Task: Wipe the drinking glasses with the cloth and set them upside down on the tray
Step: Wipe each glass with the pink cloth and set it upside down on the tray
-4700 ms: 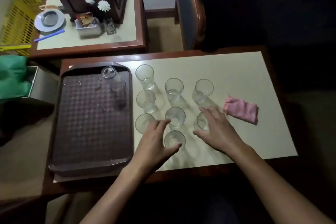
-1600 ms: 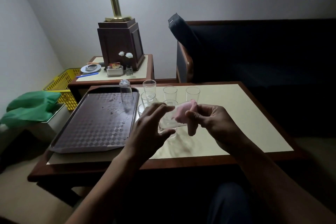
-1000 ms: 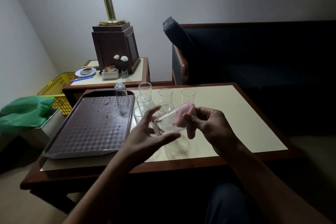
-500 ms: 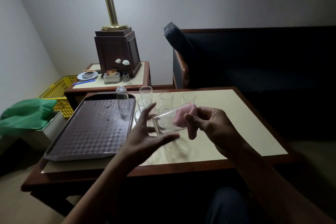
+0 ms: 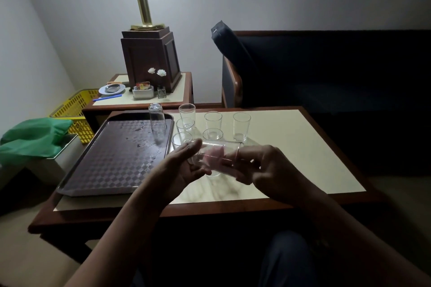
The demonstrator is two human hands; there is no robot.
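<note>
On the cream-topped coffee table (image 5: 291,147), six upright glasses (image 5: 241,127) stood in a loose cluster just beside one brown checkered tray (image 5: 112,165). A rim of what may have been a seventh showed below the hands, too hidden to be sure. One inverted glass (image 5: 158,121) stood mouth down near the tray's far right corner, with water drops scattered on the tray around it.

One more, the held glass (image 5: 224,148), lay on its side in the air over the table's near half, between the two hands, with its mouth toward the right hand. The left hand (image 5: 182,168) had its fingers (image 5: 191,148) nearly straight along the far side of the glass near its base. Its thumb lay underneath, so the glass was pinched between them. The right hand (image 5: 268,168) was curled, with its fingertips (image 5: 238,154) at the rim. It gripped one pink cloth (image 5: 213,155), which sat stuffed inside the glass and showed through its wall.

Beyond the tray, one side table (image 5: 177,93) carried a dark wooden lamp base (image 5: 151,58), two white flowers (image 5: 161,72), one plate (image 5: 112,89) and one blue pen (image 5: 107,98). One yellow crate (image 5: 74,109) and a green fabric heap (image 5: 35,137) sat at the left, and a dark sofa (image 5: 326,72) stood behind.
</note>
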